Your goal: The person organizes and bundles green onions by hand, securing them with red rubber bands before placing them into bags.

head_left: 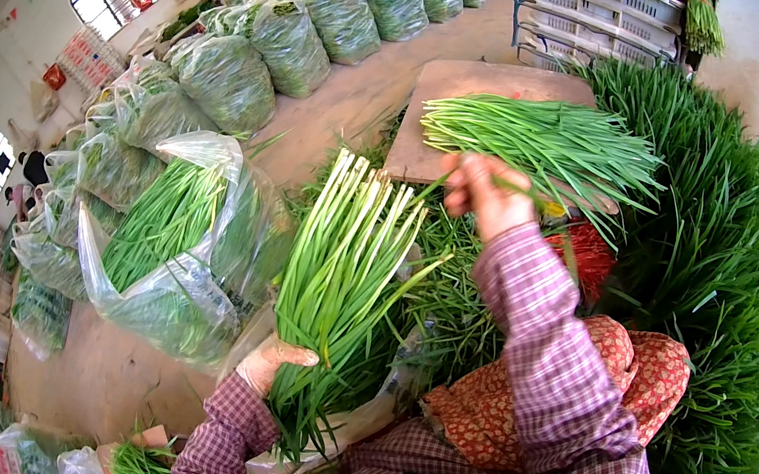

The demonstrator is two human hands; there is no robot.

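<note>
My left hand is wrapped round the lower, leafy part of a thick bunch of green chives. The bunch stands nearly upright, with its pale stalk ends at the top. To the right of those ends, my right hand is closed, its fingers pinched on what looks like a thin chive blade; the hand is slightly blurred. Just beyond it, another pile of chives lies across a brown board. Beside my right wrist is a bundle of thin red strands.
Loose chive leaves lie before my knees. A large heap of chives rises on the right. An open plastic bag of chives stands at left, with several filled bags in rows behind. Stacked grey crates stand at the back.
</note>
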